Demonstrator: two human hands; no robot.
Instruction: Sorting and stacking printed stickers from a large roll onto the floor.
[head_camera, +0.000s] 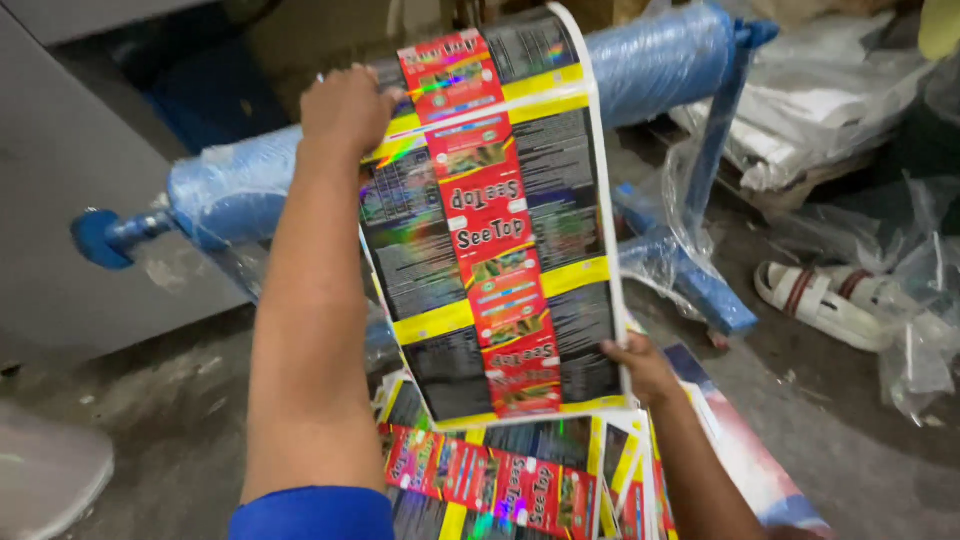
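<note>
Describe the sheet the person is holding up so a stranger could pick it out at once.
In front of the long blue-wrapped roller, the left hand and right hand hold one shiny printed sheet upright. Unlike the similar sheets lying flat below, it is raised.

2 bare forearms show, no rings, watches or gloves. The left arm wears a blue short sleeve at the frame's bottom; the right arm, lower right, shows no sleeve.

left fingers hidden behind film strip
</note>
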